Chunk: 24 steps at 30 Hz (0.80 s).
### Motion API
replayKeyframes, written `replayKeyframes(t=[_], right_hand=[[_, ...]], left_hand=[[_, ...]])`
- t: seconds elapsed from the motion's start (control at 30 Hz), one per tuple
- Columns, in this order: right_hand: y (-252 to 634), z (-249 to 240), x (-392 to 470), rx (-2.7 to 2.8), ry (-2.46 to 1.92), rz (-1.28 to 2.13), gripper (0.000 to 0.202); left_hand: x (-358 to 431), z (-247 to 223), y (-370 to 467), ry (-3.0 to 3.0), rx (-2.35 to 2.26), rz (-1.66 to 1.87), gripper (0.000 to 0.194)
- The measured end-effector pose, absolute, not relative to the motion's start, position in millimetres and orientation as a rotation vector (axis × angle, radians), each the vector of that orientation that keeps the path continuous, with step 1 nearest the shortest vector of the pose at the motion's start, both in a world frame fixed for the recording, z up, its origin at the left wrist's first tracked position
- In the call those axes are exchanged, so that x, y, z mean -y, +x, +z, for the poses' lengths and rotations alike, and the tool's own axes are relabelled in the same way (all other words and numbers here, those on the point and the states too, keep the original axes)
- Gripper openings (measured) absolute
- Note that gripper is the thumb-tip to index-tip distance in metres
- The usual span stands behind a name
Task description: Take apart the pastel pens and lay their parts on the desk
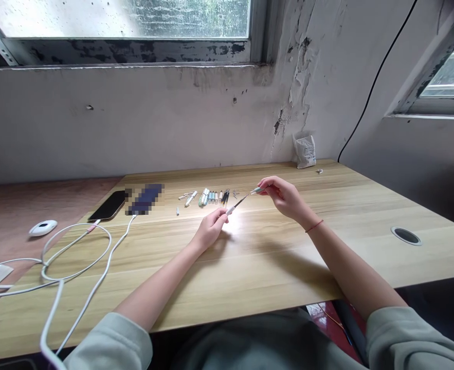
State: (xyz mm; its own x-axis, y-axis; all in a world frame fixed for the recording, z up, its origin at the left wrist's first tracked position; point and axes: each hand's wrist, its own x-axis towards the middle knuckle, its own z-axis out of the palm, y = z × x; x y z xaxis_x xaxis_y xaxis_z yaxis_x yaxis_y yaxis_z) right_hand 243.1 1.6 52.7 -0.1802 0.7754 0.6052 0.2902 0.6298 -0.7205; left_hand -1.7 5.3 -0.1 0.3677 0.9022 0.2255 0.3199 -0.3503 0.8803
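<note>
My left hand (211, 227) is closed on a white pen barrel (230, 210), with a thin dark refill (241, 201) slanting up and right out of it. Above and to the right, my right hand (284, 199) pinches a small pale green and white pen part (256, 190) near the refill's upper end. Whether the two touch I cannot tell. Just beyond my left hand, a row of pen parts (213, 197) lies on the table, with dark refills (225, 197) at its right end. White pen pieces (191, 198) lie farther left, and a small pale piece (178, 211) is nearer me.
On the left of the wooden table (288, 267) are a black phone (108, 205), a blurred-out dark device (145, 199) and looped white cables (105, 272). A white mouse-like object (42, 228) lies beyond them. A crumpled white packet (305, 150) stands against the wall; a cable hole (406, 236) is at right.
</note>
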Motion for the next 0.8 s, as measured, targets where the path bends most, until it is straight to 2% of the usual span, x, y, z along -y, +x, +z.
replayKeyframes(t=[0.37, 0.8], right_hand=[[246, 50, -2, 1.869, -0.900, 0.494, 0.021], [228, 43, 4, 2.032, -0.891, 0.641, 0.018]], left_hand=[[0, 8, 0, 1.945, -1.068, 0.922, 0.027], [0, 4, 1, 2.087, -1.042, 0.938, 0.026]])
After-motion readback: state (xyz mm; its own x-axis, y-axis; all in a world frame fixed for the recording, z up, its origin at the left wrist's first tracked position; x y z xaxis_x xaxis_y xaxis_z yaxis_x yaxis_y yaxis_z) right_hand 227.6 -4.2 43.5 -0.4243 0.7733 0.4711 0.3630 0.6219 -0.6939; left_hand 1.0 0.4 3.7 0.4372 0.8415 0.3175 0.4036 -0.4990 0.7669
